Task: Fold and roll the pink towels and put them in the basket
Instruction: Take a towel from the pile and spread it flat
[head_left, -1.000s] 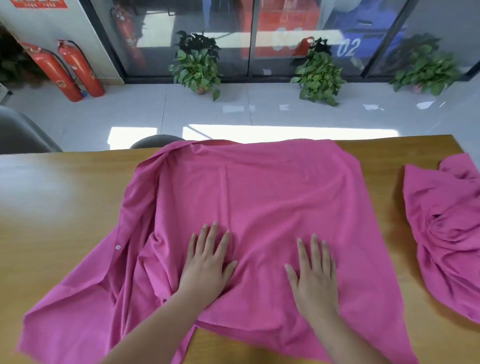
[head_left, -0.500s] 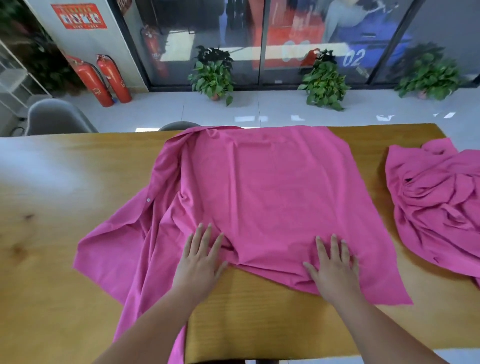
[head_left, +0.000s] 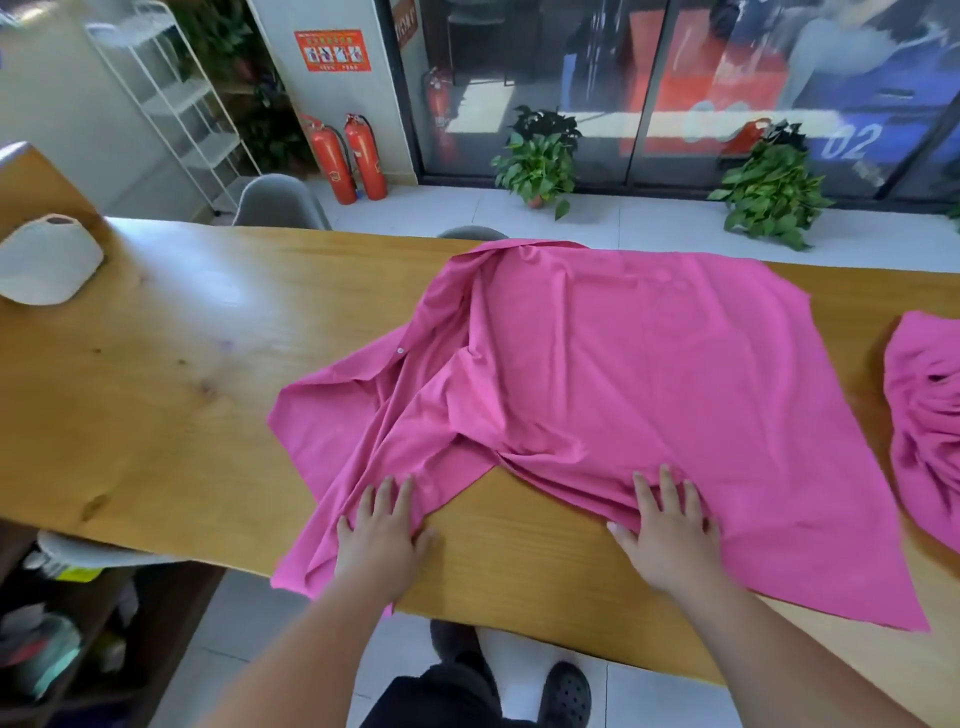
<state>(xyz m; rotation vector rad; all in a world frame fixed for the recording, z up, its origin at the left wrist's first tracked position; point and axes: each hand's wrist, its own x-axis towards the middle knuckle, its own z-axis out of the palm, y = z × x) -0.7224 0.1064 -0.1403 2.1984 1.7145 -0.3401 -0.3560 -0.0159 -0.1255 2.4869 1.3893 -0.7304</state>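
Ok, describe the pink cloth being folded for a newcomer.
Find the wooden table; the pink cloth is spread wide across its middle. The left hand and right hand rest on its near edge; the crumpled cloth at the right lies untouched.

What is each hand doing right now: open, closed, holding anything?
Left hand: open, fingers straight, pressing flat on the pink cloth.
Right hand: open, fingers spread, pressing flat on the same cloth.

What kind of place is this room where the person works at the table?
Probably an office or commercial space, not a home: a long wooden table, two red fire extinguishers on the floor, and potted plants along a glass wall.
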